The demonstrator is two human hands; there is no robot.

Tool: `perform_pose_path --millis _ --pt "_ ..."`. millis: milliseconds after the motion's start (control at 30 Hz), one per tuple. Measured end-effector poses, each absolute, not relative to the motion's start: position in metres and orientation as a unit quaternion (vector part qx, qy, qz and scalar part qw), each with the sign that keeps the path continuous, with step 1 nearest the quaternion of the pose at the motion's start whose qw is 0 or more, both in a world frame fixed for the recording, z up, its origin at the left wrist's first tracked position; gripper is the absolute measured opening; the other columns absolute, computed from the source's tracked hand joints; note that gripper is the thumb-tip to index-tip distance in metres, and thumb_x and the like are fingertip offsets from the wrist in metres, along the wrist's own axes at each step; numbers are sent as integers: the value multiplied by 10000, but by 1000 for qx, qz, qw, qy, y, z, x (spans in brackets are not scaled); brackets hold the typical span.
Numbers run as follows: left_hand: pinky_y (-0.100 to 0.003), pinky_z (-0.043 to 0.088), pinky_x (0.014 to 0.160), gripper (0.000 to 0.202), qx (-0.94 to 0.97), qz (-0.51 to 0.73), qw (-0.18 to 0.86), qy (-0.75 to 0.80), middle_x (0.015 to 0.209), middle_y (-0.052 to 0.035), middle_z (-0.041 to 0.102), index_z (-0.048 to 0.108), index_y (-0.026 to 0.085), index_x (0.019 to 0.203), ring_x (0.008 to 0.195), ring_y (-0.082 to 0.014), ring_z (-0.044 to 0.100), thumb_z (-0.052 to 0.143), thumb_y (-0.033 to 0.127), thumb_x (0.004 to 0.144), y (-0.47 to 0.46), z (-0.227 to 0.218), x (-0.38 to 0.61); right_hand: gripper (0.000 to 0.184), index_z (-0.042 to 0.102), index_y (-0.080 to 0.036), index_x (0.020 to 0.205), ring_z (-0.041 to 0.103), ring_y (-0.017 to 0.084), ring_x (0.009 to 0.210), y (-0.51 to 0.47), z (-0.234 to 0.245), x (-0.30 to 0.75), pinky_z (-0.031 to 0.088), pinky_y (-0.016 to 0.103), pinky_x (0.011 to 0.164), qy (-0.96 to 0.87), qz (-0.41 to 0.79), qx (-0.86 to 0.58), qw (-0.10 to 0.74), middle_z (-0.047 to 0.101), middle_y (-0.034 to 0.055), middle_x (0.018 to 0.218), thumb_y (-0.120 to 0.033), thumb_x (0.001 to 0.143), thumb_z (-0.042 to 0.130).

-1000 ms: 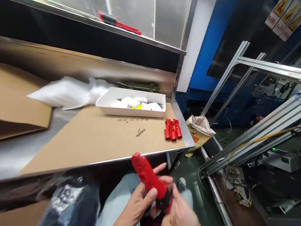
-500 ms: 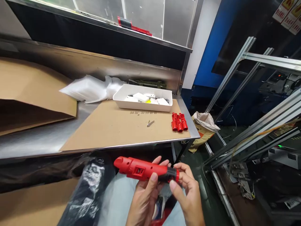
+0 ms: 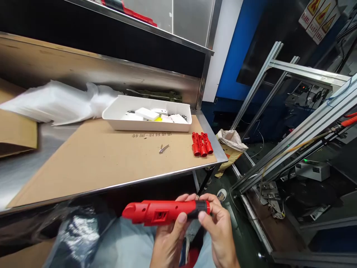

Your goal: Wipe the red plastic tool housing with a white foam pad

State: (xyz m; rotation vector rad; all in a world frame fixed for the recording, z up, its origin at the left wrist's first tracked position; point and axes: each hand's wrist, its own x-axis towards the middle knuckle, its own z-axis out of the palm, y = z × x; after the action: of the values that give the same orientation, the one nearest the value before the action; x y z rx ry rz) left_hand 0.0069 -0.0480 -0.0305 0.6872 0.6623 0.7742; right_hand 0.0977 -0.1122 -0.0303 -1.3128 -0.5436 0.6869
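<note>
Two bare hands, left hand (image 3: 170, 242) and right hand (image 3: 220, 234), sleeveless wrists, light blue trousers (image 3: 125, 249) at lower frame.

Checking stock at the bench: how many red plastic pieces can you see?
5: one long red plastic housing held by left hand and right hand; three small red plastic parts side by side on the cardboard sheet; one on the top shelf, partly cropped.

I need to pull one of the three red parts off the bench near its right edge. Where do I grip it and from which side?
Probably take the outermost of the red parts across its narrow body from above, near the bench edge. They lie flat, side by side and touching on the cardboard sheet, so only the outer flank is free for a finger. Both hands currently hold the red tool.
</note>
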Motion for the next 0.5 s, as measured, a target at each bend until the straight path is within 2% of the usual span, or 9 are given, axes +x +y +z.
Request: perform_pose_path --millis 167,233,333,433,500 --pt "-289 497 977 269 515 446 659 318 1124 -43 712 785 313 937 1113 -307 616 770 513 758 -53 -21 3 293 769 -205 793 601 236 1036 -103 -32 105 472 305 914 -269 312 -582 701 680 83 1055 -490 747 718" --pt "-275 509 939 226 531 447 646 318 1086 -42 722 800 330 867 1067 -313 634 778 517 742 -56 -15 4 281 766 -205 826 613 234 1030 -101 -34 107 468 312 923 -281 333 -573 694 693 80 1056 -475 770 711" --pt "-228 491 946 212 511 448 655 330 1101 -19 720 792 340 900 1080 -281 632 785 486 747 -54 -14 6 263 757 -217 936 614 227 1054 -102 -35 110 452 324 957 -292 371 -550 689 688 72 1086 -440 810 695" --pt "-219 488 956 337 445 453 683 361 1088 -11 731 748 326 1012 1097 -248 633 797 511 735 -39 -22 9 301 730 -225 1002 611 232 1077 -104 -36 114 464 343 955 -292 412 -514 693 641 79 1180 -455 810 702" --pt "-231 543 877 516 350 436 737 379 1055 -32 745 700 302 1097 1052 -250 661 837 551 666 -24 -28 8 327 719 -219 982 612 247 1095 -104 -38 115 480 355 939 -291 418 -514 690 606 97 1244 -483 789 718"
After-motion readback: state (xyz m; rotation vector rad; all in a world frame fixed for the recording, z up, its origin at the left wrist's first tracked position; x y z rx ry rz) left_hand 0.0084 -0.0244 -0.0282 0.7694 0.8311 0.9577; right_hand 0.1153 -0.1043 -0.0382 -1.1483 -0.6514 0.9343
